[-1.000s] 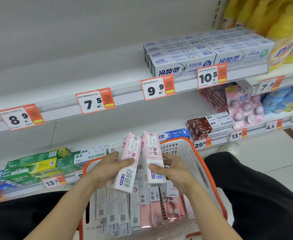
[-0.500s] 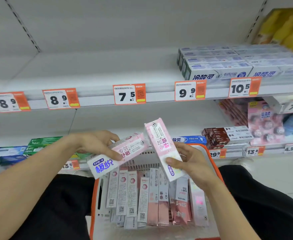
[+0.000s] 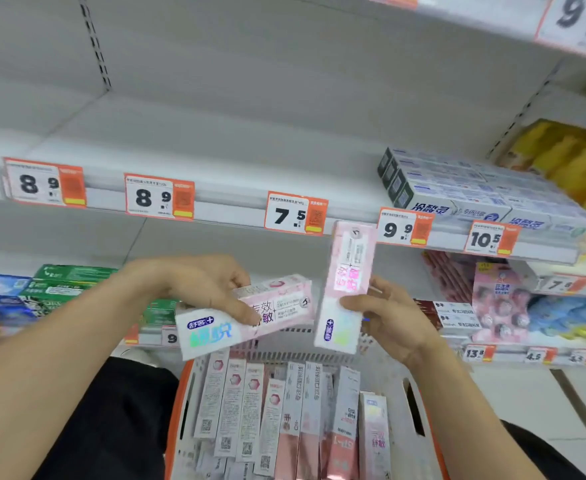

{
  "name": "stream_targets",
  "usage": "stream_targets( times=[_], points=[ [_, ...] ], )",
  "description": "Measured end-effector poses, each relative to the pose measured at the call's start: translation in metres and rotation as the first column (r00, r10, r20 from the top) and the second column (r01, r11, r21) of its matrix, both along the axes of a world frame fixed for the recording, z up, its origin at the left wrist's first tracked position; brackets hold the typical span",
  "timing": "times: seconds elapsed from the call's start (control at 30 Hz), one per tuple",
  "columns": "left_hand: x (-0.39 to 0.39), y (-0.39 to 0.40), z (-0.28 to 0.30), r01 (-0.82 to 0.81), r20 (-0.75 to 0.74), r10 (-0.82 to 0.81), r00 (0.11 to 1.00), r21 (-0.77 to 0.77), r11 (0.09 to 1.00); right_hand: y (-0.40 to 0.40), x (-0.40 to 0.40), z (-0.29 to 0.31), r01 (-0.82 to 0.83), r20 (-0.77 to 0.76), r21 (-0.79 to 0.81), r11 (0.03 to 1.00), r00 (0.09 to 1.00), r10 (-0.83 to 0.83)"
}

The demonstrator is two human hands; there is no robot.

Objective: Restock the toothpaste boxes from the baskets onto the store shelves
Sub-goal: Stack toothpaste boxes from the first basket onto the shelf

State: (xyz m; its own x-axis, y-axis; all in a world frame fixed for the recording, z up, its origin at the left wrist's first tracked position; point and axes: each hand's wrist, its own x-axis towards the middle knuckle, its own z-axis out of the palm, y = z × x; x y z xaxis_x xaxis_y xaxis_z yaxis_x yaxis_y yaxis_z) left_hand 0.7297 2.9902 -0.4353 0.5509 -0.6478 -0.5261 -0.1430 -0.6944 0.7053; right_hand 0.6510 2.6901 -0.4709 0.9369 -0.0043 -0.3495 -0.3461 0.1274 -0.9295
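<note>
Pink cardboard fills the middle of the head view: the left hand (image 3: pixel 198 285) grips one pink toothpaste box (image 3: pixel 250 313) laid nearly level, thumb across its printed face and fingers curled behind, while the right hand (image 3: pixel 388 317) grasps a second pink box (image 3: pixel 345 289) stood almost upright, its top end overlapping the price rail. Both cartons are long, square-sectioned and glossy, with a holographic patch at the lower end that throws back green and blue; they should be light and rigid but easy to dent at the corners. Both are held above the orange-rimmed basket (image 3: pixel 177 410), whose white slotted plastic walls hold many more slim boxes (image 3: pixel 284 420) standing on end, pale pink, white and rose. By my reading the step in hand is the carry from basket to shelf: the cartons are lifted out but not yet placed. The bare white shelf (image 3: pixel 215 150) above the price tags (image 3: pixel 295 214) is smooth painted metal, with a stack of white and blue boxes (image 3: pixel 464 192) at its right. The next move probably calls for raising both cartons over the rail lip, turning the upright one level, and setting them flat and square to the edge. Green boxes (image 3: pixel 70 282) lie on the lower shelf at left.
</note>
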Motion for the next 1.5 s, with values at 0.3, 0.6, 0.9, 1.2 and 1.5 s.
stream_targets(
  times=[0.3, 0.6, 0.9, 1.2, 1.5],
  points=[
    [0.002, -0.002, 0.011, -0.388, -0.082, 0.395, 0.915, -0.452, 0.803, 0.042, -0.015, -0.001, 0.082, 0.057, 0.27, 0.959, 0.993, -0.1],
    [-0.01, -0.01, 0.019, -0.364, -0.146, 0.337, 0.93, -0.491, 0.791, 0.071, -0.016, 0.016, -0.047, 0.127, 0.342, 0.939, 0.992, 0.003],
    [-0.013, 0.0, 0.041, -0.465, 0.199, 0.613, 0.765, -0.488, 0.739, 0.092, -0.009, 0.035, -0.151, 0.219, 0.289, 0.945, 0.972, 0.088],
    [0.008, 0.054, 0.09, -0.336, 0.237, 0.546, 0.804, -0.575, 0.746, 0.143, 0.054, 0.092, -0.25, 0.368, 0.093, 0.964, 0.908, 0.2],
    [0.101, 0.159, 0.139, -0.385, 0.55, 0.478, 0.685, -0.283, 0.878, 0.252, 0.166, 0.112, -0.329, 0.391, -0.073, 0.942, 0.859, 0.33]
  ],
)
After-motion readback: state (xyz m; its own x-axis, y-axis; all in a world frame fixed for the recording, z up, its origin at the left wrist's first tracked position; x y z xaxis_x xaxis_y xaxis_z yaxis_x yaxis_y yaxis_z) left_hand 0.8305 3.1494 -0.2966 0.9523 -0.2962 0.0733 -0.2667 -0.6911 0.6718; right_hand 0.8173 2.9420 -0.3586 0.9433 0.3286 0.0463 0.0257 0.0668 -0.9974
